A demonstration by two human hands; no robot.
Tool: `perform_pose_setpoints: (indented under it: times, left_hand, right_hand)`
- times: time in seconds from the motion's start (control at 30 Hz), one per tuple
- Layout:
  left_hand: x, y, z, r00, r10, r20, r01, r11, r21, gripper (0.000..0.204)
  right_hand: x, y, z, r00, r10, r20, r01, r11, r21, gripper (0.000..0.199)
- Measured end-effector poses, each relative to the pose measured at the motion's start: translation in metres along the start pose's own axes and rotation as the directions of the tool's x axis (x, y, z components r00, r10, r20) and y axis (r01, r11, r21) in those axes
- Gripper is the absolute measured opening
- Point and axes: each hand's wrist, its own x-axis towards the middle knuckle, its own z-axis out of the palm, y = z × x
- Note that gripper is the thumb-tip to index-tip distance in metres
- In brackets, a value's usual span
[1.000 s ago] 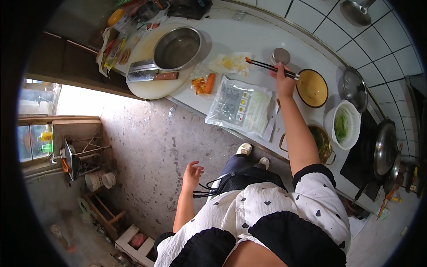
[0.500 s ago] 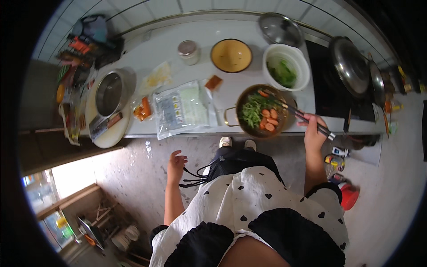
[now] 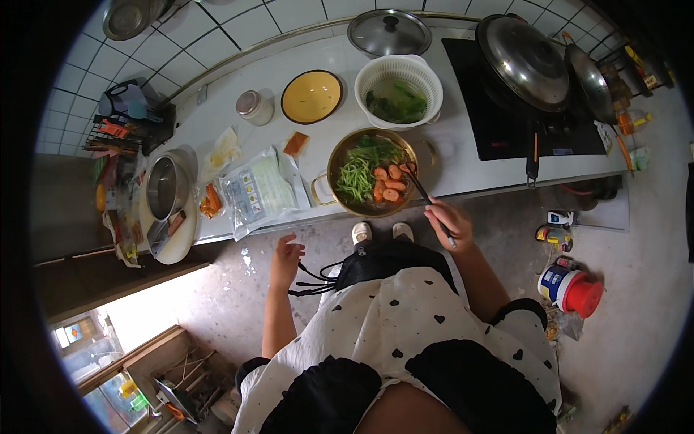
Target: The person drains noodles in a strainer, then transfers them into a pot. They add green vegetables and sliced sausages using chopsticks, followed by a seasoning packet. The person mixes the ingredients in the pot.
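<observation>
My right hand (image 3: 450,223) grips a pair of dark chopsticks (image 3: 421,189) whose tips reach into a brass-coloured pot (image 3: 322,178) at the counter's front edge. The pot holds green vegetable strips and sliced reddish sausage pieces (image 3: 388,183). My left hand (image 3: 286,257) hangs below the counter edge with fingers apart, holding nothing. A clear plastic food packet (image 3: 257,189) lies on the counter just above it.
On the white counter (image 3: 463,155) stand a yellow bowl (image 3: 311,96), a white colander of greens (image 3: 400,92), a small lidded jar (image 3: 254,107) and a steel bowl on a board (image 3: 167,188). A lidded wok (image 3: 523,61) sits on the black hob. A red-lidded tub (image 3: 571,288) stands on the floor.
My view has swung so the counter shifted left. My right hand went from the yellow bowl to the brass pot, and the chopstick tips now sit among the sausage slices. My left hand stays low.
</observation>
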Motion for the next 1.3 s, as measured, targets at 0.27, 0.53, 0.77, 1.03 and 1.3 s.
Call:
perform_pose_setpoints:
  times: [0.27, 0.53, 0.77, 1.03, 1.3]
  left_hand:
    - [-0.023, 0.001, 0.006, 0.995, -0.036, -0.089, 0.034, 0.999, -0.023, 0.028]
    - [-0.027, 0.001, 0.009, 0.995, -0.030, -0.098, 0.028, 0.999, -0.022, 0.027]
    - [-0.027, -0.005, 0.003, 0.990, -0.026, -0.138, 0.019, 0.999, -0.049, 0.027]
    - [-0.040, -0.006, -0.011, 0.979, -0.047, -0.196, 0.041, 0.998, -0.037, 0.027]
    - [-0.058, -0.035, -0.016, 0.964, -0.096, -0.250, 0.064, 0.989, -0.132, 0.028]
  right_hand:
    - [-0.007, 0.002, -0.013, 0.966, 0.252, -0.051, -0.234, 0.944, 0.235, 0.015]
    - [-0.005, 0.019, -0.010, 0.955, 0.296, -0.017, -0.278, 0.913, 0.298, 0.010]
    - [0.084, 0.034, -0.016, 0.965, 0.001, -0.262, 0.009, 0.999, 0.037, 0.017]
    - [0.146, 0.088, 0.042, 0.959, -0.207, 0.194, 0.229, 0.969, -0.096, 0.039]
    - [0.192, 0.054, 0.140, 0.838, -0.436, 0.329, 0.475, 0.879, -0.046, 0.041]
